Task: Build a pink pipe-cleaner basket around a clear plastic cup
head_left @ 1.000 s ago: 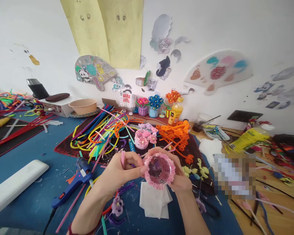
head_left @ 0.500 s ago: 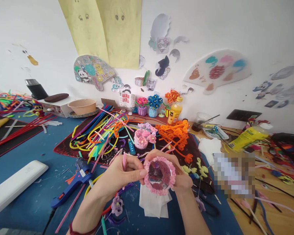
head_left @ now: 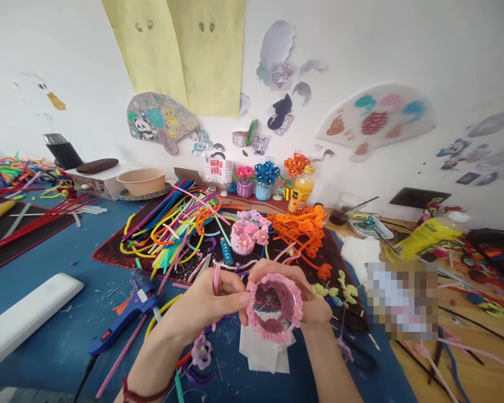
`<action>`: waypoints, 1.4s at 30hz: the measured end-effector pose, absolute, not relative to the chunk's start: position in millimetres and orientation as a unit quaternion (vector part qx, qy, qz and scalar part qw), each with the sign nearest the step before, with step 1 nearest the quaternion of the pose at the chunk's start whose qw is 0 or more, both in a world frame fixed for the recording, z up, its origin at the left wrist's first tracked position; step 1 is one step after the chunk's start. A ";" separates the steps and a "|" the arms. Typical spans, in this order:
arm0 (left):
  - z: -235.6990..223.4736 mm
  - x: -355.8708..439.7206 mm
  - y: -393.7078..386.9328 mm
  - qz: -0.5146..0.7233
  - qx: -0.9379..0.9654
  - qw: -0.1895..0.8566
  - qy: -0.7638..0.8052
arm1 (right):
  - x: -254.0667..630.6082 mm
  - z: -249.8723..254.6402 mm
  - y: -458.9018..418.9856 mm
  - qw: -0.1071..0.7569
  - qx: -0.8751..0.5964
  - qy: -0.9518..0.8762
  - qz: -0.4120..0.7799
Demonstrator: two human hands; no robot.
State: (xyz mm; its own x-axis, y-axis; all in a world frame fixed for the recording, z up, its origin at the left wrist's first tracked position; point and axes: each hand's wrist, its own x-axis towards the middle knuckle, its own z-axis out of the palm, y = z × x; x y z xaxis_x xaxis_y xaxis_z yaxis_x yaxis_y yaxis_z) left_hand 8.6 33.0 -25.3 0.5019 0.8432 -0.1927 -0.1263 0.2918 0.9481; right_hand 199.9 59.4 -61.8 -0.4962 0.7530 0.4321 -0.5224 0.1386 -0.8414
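Observation:
Near the front of the table, my right hand (head_left: 317, 307) wraps round a clear plastic cup (head_left: 290, 305) edged with a looped pink pipe-cleaner trim (head_left: 279, 336). The cup's open mouth faces me. My left hand (head_left: 208, 305) is closed, its thumb and fingertip pinching at the left side of the trimmed rim. A pink pipe cleaner (head_left: 217, 278) runs through the fingers of that hand. Whether it joins the trim is hidden. Beneath the cup lie white paper sheets (head_left: 264, 358).
Left of my hands lies a blue glue gun (head_left: 128, 313). Behind are scissors (head_left: 202, 266), a blue lighter (head_left: 225, 252), a pink flower-decorated pot (head_left: 242, 239), colored pipe cleaners (head_left: 172, 229) and orange flower pieces (head_left: 300, 232). A juice bottle (head_left: 301, 193) stands farther back.
The cup has tilted slightly and shifted a little to the right with both hands. My left hand still pinches at the rim's left side.

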 end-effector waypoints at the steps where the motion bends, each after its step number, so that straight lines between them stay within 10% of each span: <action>1: -25.8 8.8 33.0 0.337 0.490 0.714 0.369 | 200.1 -61.7 59.6 0.492 -0.101 -0.579 0.643; 29: -26.4 11.3 30.0 0.396 0.514 0.619 0.442 | 200.2 -64.7 60.0 0.501 -0.129 -0.604 0.606; 37: -2.4 12.7 12.3 0.366 0.827 0.051 0.424 | 197.0 -63.1 59.0 0.540 -0.169 -0.662 0.492; 42: 3.4 30.0 15.2 0.216 0.877 -0.089 0.420 | 193.7 -62.5 59.8 0.533 -0.176 -0.691 0.456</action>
